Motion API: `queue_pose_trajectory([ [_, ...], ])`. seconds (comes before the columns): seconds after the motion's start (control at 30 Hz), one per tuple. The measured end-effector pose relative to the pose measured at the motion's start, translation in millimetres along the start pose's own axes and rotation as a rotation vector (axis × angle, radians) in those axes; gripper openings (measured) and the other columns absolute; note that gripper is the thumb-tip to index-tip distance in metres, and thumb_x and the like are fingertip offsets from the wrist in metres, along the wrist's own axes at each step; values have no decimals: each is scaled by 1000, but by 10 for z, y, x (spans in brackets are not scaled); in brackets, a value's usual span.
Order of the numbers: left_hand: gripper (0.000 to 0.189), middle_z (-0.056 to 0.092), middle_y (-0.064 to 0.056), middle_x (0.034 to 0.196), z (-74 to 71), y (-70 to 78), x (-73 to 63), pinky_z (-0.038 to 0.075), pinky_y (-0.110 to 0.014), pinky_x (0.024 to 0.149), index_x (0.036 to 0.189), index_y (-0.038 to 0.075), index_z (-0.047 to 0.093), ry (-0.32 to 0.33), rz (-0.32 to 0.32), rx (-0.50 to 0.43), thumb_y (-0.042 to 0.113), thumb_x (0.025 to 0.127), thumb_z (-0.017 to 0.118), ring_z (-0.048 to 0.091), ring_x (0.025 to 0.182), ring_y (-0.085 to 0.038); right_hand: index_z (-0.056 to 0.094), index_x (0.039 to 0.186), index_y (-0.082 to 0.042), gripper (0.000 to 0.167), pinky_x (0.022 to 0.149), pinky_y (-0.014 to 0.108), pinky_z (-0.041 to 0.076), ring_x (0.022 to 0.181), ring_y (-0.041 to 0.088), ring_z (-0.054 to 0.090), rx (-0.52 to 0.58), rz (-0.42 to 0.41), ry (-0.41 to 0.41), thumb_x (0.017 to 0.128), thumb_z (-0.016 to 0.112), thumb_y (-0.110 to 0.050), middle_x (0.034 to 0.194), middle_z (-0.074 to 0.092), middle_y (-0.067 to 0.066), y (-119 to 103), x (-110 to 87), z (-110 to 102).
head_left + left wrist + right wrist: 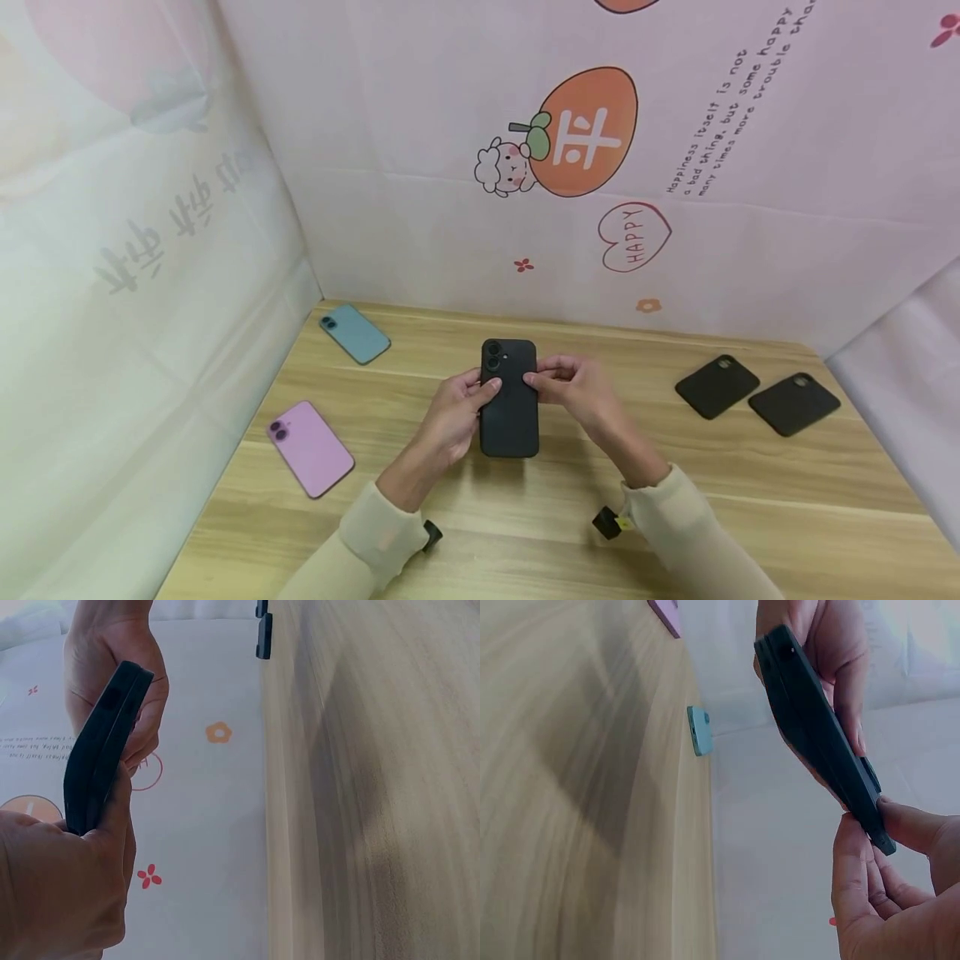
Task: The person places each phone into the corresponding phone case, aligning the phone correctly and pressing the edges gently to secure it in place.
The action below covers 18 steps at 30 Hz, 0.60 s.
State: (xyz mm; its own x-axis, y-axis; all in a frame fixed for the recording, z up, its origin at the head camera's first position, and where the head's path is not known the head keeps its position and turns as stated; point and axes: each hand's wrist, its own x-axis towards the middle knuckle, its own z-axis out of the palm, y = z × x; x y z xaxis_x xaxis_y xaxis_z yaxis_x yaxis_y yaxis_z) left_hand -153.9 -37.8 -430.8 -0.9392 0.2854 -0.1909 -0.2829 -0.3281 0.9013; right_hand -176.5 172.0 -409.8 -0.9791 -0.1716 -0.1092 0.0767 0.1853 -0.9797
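Observation:
Both hands hold a black phone (510, 417) above the middle of the table, back side up, with its two lenses at the far left corner. Two dark layers show along its edge in the wrist views, like a phone with a case (817, 712); whether they are fully joined I cannot tell. My left hand (453, 417) grips the left long side, thumb on the back. On the right long side, my right hand (573, 387) pinches the edge between thumb and fingers, near the upper half. The phone's front is hidden in the head view.
On the wooden table (525, 533), a blue phone (356, 335) lies at the back left and a pink phone (313, 452) nearer on the left. Two black phone cases (716, 387) lie side by side at the right. Printed cloth (420, 208) walls the table's back and sides.

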Motion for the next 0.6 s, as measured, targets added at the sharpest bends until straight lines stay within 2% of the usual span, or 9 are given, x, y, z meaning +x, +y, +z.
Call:
queue_pose_trajectory([
  [0.27,42,64,-23,143,2,28,17,53,-46,109,149,-3,53,64,16,-27,12,110,58,60,136,-35,73,114,8,24,82,40,66,83,22,77,-25,2,-8,96,79,-6,98,75,14,53,-65,56],
  [0.43,43,63,-23,145,-16,9,9,53,-44,109,150,-4,52,42,8,-33,11,111,57,59,137,-34,73,112,7,20,81,43,66,80,22,76,-63,-19,-16,96,78,-4,96,76,13,63,-75,55],
  [0.6,42,61,-26,145,-32,6,-12,53,-45,109,149,-7,51,-4,1,-56,9,111,56,58,138,-37,71,109,10,18,78,36,66,80,21,75,-70,-34,-57,96,77,-2,94,76,13,41,-94,21],
])
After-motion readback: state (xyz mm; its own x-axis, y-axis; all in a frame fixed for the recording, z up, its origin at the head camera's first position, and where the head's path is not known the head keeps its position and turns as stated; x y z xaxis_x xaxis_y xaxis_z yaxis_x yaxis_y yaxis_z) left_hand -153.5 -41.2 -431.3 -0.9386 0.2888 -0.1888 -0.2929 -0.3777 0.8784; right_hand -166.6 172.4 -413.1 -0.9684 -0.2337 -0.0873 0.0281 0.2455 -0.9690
